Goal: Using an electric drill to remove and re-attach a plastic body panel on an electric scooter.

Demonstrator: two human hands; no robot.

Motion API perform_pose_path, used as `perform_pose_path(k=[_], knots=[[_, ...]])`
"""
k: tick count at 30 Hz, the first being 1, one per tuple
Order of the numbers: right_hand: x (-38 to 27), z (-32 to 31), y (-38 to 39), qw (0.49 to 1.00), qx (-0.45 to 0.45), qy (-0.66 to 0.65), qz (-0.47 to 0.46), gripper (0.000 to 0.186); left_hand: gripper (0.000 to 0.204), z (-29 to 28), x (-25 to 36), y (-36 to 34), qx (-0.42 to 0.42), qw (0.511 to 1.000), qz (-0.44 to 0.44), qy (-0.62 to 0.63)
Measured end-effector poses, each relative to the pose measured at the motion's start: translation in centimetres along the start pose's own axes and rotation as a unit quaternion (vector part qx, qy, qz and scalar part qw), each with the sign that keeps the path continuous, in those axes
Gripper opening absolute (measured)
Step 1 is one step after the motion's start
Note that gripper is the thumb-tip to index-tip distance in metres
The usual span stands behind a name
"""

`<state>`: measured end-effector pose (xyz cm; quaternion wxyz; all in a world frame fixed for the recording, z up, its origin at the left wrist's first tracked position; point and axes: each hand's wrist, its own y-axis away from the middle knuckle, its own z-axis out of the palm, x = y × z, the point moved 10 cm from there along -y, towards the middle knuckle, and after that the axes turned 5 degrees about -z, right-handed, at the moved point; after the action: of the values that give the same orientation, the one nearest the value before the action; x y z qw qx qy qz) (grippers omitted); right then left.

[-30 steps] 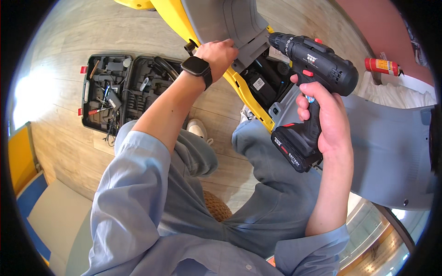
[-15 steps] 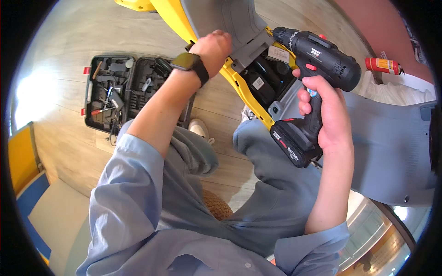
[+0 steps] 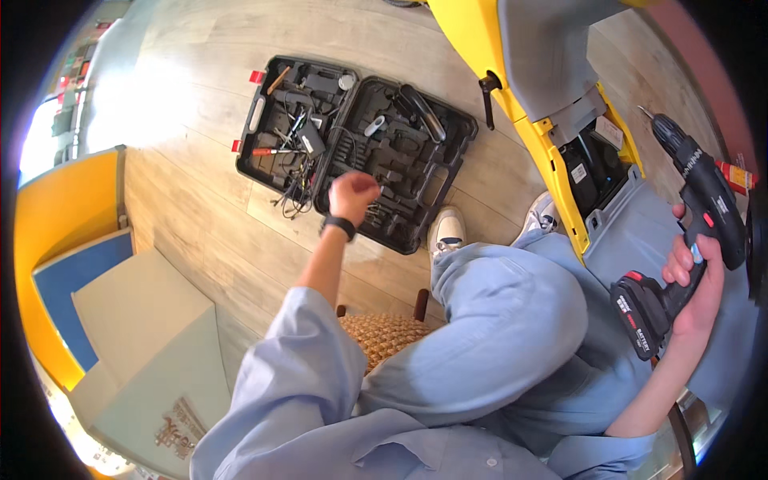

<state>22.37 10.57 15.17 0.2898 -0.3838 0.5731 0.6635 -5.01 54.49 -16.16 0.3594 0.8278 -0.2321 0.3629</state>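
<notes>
My right hand [image 3: 698,276] is wrapped round the grip of a black cordless drill [image 3: 714,210], held up on the right with its bit pointing up and left. Over the near edge of an open black tool case [image 3: 438,186] hovers my left hand [image 3: 354,198], fingers curled together. Whatever they may pinch is hidden. The case lies on the floor with a red-handled screwdriver [image 3: 270,151], tangled cables [image 3: 298,192] and several small tools in its left half. Beside the drill stands a yellow and grey vehicle body [image 3: 512,128] with an uncovered compartment [image 3: 590,170].
A woven stool seat [image 3: 380,340] is under me. Yellow and blue panels [image 3: 84,272] and a pale box-like surface [image 3: 152,320] stand on the left. A black lever [image 3: 488,88] sticks out from the yellow body. A red cylinder [image 3: 738,176] lies at the far right.
My view has turned left. My left hand has left the vehicle body and moved to above the tool case. The drill, still in my right hand, now sits farther right and lower in view.
</notes>
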Motion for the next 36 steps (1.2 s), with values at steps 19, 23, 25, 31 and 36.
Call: perform_pose_path(k=[19, 23, 25, 31, 36], knots=[[3.0, -2.3, 0.7, 0.990, 0.028, 0.135, -0.006, 0.045, 0.023, 8.1, -14.6, 9.8, 0.026, 0.983, -0.172, -0.056], [2.8, -2.2, 0.0, 0.991, 0.005, 0.136, 0.008, 0.047, 0.020, 8.6, -12.1, 9.6, 0.038, 0.968, -0.051, -0.243], [2.9, -1.9, -0.2, 0.990, 0.007, 0.138, 0.015, 0.047, 0.018, 9.4, -10.6, 9.3, 0.043, 0.959, 0.001, -0.282], [3.2, -0.8, -0.1, 0.990, 0.012, 0.139, 0.030, 0.048, 0.013, 11.0, -9.9, 8.7, 0.044, 0.924, 0.005, -0.379], [3.1, -0.4, -0.3, 0.994, -0.011, 0.105, 0.038, 0.048, 0.013, 11.9, -11.0, 8.3, 0.020, 0.924, -0.047, -0.380]])
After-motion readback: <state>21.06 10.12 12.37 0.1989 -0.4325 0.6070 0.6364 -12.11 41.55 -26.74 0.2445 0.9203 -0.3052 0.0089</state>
